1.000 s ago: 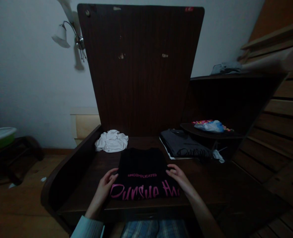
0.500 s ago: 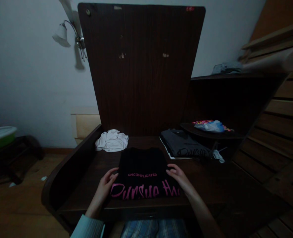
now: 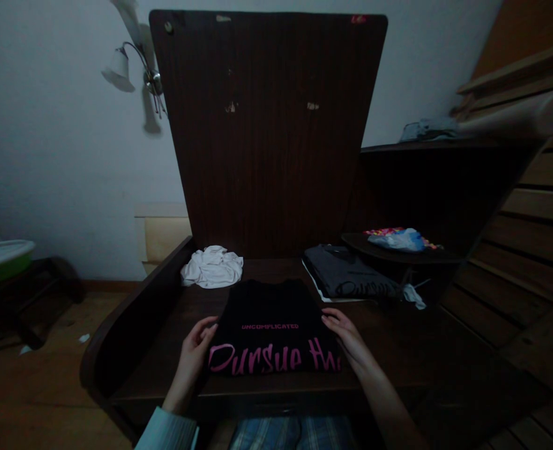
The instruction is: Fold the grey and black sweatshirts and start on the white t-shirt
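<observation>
A folded black T-shirt (image 3: 267, 306) lies on the dark wooden desk top before me, its pink lettering facing up. Along its left edge, my left hand (image 3: 196, 347) has its thumb and fingers closed on the fabric. My right hand (image 3: 344, 334) grips the opposite edge in the same way, fingertips partly hidden against the dark cloth. Behind the shirt to the left sits a crumpled white cloth (image 3: 213, 267). Back right, a folded dark grey garment (image 3: 346, 272) with black lettering rests on something white and flat.
A tall dark panel (image 3: 271, 137) rises behind the desk (image 3: 159, 369), which has a raised left side. On a rounded shelf (image 3: 358, 242) at right lies a plastic bag (image 3: 398, 240). A wall lamp (image 3: 119, 69) hangs left; a green basin (image 3: 4, 261) stands on a stool.
Both hands have moved slightly apart, the left one leftward and the right one rightward. The shirt's upper part looks spread a little wider. The view has shifted slightly.
</observation>
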The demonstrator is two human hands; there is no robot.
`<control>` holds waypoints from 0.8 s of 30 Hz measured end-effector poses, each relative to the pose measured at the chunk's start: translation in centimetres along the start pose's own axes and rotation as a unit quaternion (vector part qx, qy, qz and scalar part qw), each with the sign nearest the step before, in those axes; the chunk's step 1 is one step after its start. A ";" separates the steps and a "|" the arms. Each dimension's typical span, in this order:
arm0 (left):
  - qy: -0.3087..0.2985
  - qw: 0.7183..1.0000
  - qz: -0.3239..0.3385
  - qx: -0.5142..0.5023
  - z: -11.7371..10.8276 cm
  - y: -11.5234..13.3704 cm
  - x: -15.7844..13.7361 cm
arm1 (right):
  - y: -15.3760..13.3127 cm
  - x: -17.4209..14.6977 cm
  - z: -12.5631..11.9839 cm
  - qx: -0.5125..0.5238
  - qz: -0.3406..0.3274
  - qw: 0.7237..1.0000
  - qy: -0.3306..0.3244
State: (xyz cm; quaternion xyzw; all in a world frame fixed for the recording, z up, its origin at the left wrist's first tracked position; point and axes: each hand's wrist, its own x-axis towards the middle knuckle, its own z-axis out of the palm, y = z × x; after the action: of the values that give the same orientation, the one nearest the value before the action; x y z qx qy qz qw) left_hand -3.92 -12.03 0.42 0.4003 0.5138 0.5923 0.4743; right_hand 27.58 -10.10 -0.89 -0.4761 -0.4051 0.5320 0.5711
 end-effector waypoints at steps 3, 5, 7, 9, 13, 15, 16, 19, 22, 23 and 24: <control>-0.005 1.000 -0.002 0.005 0.0 -0.1 0.1 | 0.0 0.0 0.1 -0.016 -0.003 1.000 0.000; -0.011 1.000 -0.007 0.014 0.1 0.0 0.2 | -0.1 -0.1 0.2 -0.028 -0.001 1.000 -0.014; -0.014 1.000 -0.007 0.026 0.1 0.2 0.0 | -0.3 -0.4 0.2 -0.040 0.009 0.999 -0.033; -0.022 0.999 -0.007 0.040 0.1 0.4 -0.2 | -0.6 -0.7 0.0 -0.051 0.024 0.997 -0.056; -0.067 0.996 -0.016 0.065 -0.1 0.7 -0.8 | -0.7 -1.1 -0.7 -0.073 0.038 0.992 -0.093; -0.085 0.994 -0.021 0.066 -0.2 0.5 -0.9 | -0.4 -1.0 -1.1 -0.069 0.034 0.991 -0.113; -0.090 0.994 -0.023 0.065 -0.2 0.4 -0.8 | -0.2 -1.0 -1.2 -0.062 0.032 0.990 -0.124; -0.088 0.994 -0.018 0.068 -0.1 0.4 -0.7 | 0.1 -0.8 -1.5 -0.040 0.025 0.989 -0.137; -0.068 0.995 0.002 0.075 0.1 0.6 -0.7 | 0.2 -0.7 -1.3 -0.018 0.016 0.991 -0.128; -0.060 0.995 0.010 0.077 0.2 0.7 -0.7 | 0.1 -0.7 -1.2 -0.012 0.014 0.992 -0.124; -0.053 0.995 0.017 0.078 0.3 0.7 -0.7 | 0.1 -0.6 -1.1 -0.006 0.013 0.993 -0.119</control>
State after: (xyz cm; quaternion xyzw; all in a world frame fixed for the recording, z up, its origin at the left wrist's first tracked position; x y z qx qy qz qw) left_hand -3.59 -12.69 1.21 0.4757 0.5258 0.5358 0.4583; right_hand 28.56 -10.85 -1.16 -0.4176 -0.4674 0.5899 0.5090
